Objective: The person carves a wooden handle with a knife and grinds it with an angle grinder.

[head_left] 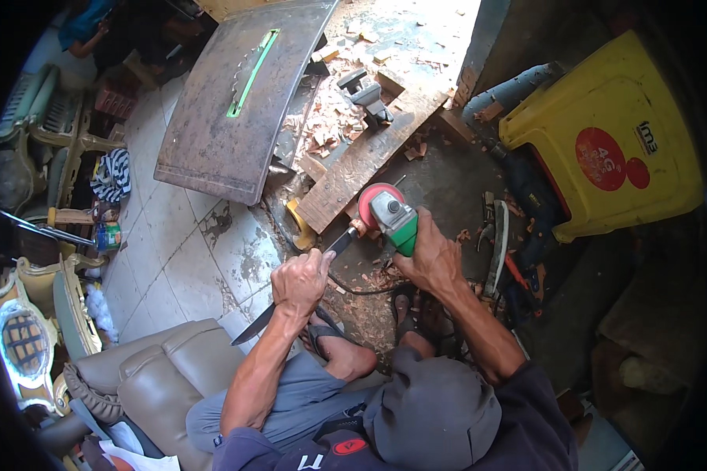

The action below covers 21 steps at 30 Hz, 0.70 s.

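Note:
My right hand is wrapped round the green body of an angle grinder. A round red disc shows at the grinder's front. My left hand is closed on a long, dark knife-like blade. The blade's angular end points down to the left, below the hand. Its other end rises toward the disc, where a small light-brown piece sits close to the disc's edge. Whether that piece touches the disc I cannot tell.
Ahead lies a thick wooden beam with a metal vise and wood shavings. A table saw top stands at the left. To the right are a yellow plastic stool and tools. A cable runs below the grinder.

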Each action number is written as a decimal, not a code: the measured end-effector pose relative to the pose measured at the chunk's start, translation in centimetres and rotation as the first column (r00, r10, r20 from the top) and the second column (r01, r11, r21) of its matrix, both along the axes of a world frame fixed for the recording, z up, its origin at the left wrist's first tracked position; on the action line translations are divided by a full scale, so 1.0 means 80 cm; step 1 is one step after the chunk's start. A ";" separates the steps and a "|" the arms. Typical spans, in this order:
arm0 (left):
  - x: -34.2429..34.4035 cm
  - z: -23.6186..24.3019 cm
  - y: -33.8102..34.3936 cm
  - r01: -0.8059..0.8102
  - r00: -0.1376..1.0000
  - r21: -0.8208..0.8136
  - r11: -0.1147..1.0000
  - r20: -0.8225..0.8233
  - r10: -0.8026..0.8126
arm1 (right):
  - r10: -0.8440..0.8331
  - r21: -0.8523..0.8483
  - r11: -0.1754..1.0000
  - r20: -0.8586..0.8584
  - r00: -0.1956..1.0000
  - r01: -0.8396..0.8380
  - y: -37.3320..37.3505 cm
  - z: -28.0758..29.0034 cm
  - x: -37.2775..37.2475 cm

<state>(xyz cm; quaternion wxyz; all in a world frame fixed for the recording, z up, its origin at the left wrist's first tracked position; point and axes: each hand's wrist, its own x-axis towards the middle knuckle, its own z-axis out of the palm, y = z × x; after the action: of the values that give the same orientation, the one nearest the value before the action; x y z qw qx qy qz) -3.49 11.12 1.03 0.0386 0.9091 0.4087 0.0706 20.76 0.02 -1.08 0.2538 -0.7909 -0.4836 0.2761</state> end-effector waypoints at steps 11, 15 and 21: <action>-0.003 0.000 -0.003 0.089 0.996 0.101 0.991 -0.025 -0.086 | -0.059 -0.070 0.996 -0.048 0.997 0.055 0.007 0.005 0.010; -0.007 -0.001 -0.004 0.131 0.989 0.127 0.983 -0.086 -0.121 | 0.031 -0.049 0.998 -0.069 0.997 -0.035 0.007 0.017 0.016; -0.003 -0.001 0.000 0.198 0.977 0.152 0.968 -0.112 -0.183 | -0.001 -0.052 0.999 -0.088 0.996 -0.004 0.006 0.012 0.025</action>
<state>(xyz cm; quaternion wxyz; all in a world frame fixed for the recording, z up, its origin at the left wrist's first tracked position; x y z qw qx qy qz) -3.73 11.15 0.97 -0.0486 0.9466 0.3138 0.0553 22.76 0.53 -0.11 0.2540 -0.7839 -0.4653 0.3231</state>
